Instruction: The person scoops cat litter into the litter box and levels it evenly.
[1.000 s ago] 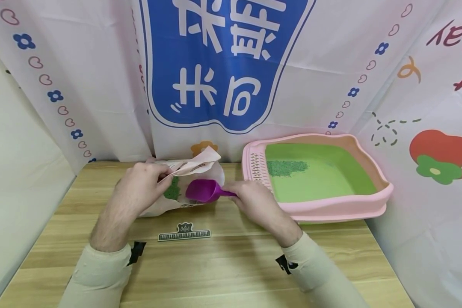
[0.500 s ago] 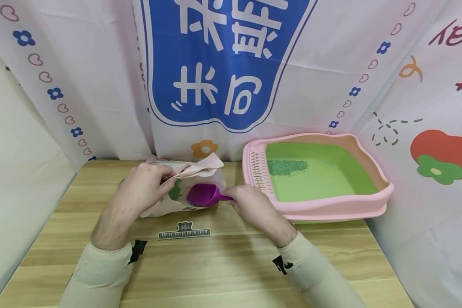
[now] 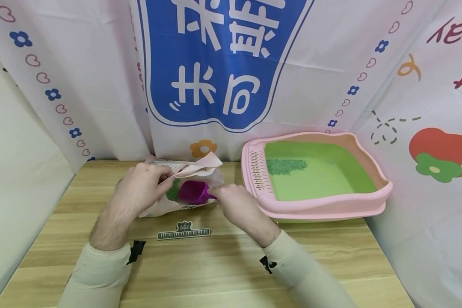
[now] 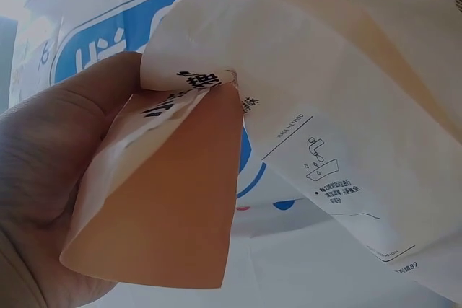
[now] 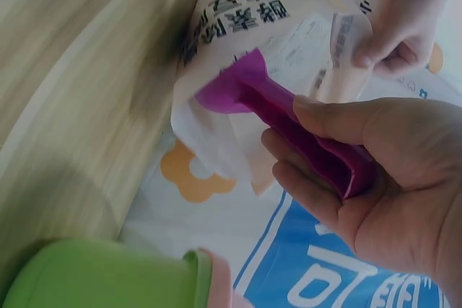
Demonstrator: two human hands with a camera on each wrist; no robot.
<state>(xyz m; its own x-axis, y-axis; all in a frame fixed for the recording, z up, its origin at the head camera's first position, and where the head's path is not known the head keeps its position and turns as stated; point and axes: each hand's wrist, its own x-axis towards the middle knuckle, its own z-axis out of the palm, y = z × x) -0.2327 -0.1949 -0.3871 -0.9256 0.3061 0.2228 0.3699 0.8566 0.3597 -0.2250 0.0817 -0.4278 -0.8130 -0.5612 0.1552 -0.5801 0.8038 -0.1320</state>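
Observation:
My left hand (image 3: 144, 188) pinches the upper edge of a pale printed bag (image 3: 159, 208), lifting its mouth. In the left wrist view the folded bag flap (image 4: 166, 192) lies between thumb and fingers. Green granules (image 3: 173, 191) show inside the opening. My right hand (image 3: 236, 205) grips a purple scoop (image 3: 193, 192) by its handle, the bowl in the bag's mouth beside the granules. Seen from the right wrist, the fingers wrap the scoop handle (image 5: 310, 138) while the bag (image 5: 238, 16) partly hides the bowl.
A pink-rimmed green litter box (image 3: 327, 171) stands at the right, with a patch of green granules (image 3: 286, 167) on its floor. A bag clip with a piano-key pattern (image 3: 184, 231) lies in front of the bag. A printed curtain (image 3: 223, 64) hangs behind the wooden table (image 3: 185, 273).
The right hand has moved left, pushing the scoop deeper into the bag toward the granules. My left hand stays at the bag's edge with little movement.

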